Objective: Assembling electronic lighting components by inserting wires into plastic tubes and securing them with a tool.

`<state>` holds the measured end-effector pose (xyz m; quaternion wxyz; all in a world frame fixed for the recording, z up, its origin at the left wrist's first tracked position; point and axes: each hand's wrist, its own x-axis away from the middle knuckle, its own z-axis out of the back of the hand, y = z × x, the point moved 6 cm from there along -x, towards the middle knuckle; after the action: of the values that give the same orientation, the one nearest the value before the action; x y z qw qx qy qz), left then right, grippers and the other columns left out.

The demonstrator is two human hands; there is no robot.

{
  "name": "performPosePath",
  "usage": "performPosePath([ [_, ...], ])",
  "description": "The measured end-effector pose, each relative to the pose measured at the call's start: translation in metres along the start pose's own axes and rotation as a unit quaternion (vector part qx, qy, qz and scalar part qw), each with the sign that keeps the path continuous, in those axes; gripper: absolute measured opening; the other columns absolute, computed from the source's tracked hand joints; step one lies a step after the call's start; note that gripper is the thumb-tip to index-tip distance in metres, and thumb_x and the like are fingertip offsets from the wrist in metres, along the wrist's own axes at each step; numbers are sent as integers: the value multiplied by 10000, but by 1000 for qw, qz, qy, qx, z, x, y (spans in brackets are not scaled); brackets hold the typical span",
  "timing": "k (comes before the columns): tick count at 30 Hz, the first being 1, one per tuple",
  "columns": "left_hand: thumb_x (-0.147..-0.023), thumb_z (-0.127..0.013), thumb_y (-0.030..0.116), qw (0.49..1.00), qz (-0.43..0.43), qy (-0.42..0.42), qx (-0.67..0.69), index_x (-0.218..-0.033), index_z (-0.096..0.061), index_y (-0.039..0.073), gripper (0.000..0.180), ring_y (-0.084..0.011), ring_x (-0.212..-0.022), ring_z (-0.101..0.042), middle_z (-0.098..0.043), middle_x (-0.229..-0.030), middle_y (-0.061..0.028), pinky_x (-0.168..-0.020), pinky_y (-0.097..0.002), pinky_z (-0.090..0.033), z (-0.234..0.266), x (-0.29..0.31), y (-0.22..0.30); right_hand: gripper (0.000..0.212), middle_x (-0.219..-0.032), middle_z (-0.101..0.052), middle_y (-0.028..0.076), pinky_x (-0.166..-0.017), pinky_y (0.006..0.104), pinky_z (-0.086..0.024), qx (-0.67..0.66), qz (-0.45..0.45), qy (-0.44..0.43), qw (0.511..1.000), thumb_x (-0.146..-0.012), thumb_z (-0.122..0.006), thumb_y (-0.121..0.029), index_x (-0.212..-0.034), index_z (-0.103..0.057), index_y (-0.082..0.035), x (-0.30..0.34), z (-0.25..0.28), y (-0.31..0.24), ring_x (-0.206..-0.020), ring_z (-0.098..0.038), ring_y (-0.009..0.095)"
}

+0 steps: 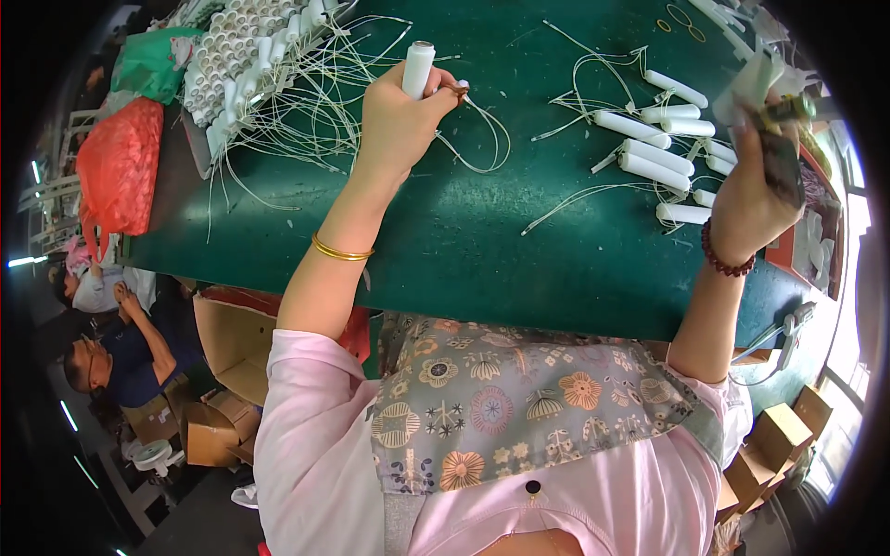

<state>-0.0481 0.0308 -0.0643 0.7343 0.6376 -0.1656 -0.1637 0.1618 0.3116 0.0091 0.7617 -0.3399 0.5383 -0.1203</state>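
Note:
My left hand (389,125) is closed around a white tube (419,70) standing upright, its open end facing up. A thin white wire (508,139) loops out beside my fingertips on the right. Over the right side of the green table, my right hand (756,199) grips a blurred tool with a dark handle (783,169). Its kind is hard to make out, and a whitish blurred piece (756,83) is above it. Just left of this hand, several white tubes with wires (656,169) lie on the table.
A dense stack of white tubes (243,65) with tangled wires (306,120) fills the far left of the green table (445,250). Beside it are a red bag (120,167) and a green bag (153,65). Rubber bands (686,20) lie far right. Another person (139,347) is at the left.

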Motion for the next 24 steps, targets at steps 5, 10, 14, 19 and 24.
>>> performPosePath([
  [5, -936, -700, 123, 993, 26, -84, -78, -948, -598, 16, 149, -105, -773, -627, -663, -939, -84, -662, -232, -514, -13, 12, 15, 229, -1181, -720, 62, -804, 281, -551, 112, 28, -229, 967, -861, -789, -63, -1087, -769, -33, 6, -44, -9, -971, -692, 167],
  [10, -1085, -469, 370, 939, 15, -249, 239, -1040, -523, 79, 300, -108, -644, -500, -593, -1061, -146, -554, -251, -381, -22, 28, 63, 203, -1394, -629, 99, -1012, 373, -477, 105, 116, -381, 911, -786, -787, -41, -988, -778, -44, 30, -71, -12, -1224, -606, 270],
  [14, -1091, -421, 407, 933, 3, -243, 267, -1089, -487, 77, 336, -113, -692, -455, -554, -1105, -152, -610, -251, -364, -22, 36, 77, 188, -1520, -510, 185, -1194, 557, -259, -225, 71, -524, 818, -705, -815, -185, -869, -789, -99, 43, -85, -65, -1465, -385, 416],
  [19, -1072, -448, 365, 827, 41, -278, 486, -1111, -525, 60, 317, -205, -830, -563, -598, -1079, -158, -757, -361, -465, -27, 38, 80, 242, -1329, -645, 176, -1041, 454, -469, -224, 29, -550, 804, -761, -811, -40, -988, -733, -9, 84, -99, -75, -1242, -600, 395],
  [24, -1053, -537, 295, 952, -126, -50, 273, -1112, -616, 34, 279, -151, -943, -604, -609, -1082, -65, -840, -340, -524, 29, 6, 74, 236, -1083, -748, 144, -849, 352, -564, -249, -107, -635, 723, -796, -799, -11, -1024, -741, 18, 96, -104, -79, -980, -724, 285],
])
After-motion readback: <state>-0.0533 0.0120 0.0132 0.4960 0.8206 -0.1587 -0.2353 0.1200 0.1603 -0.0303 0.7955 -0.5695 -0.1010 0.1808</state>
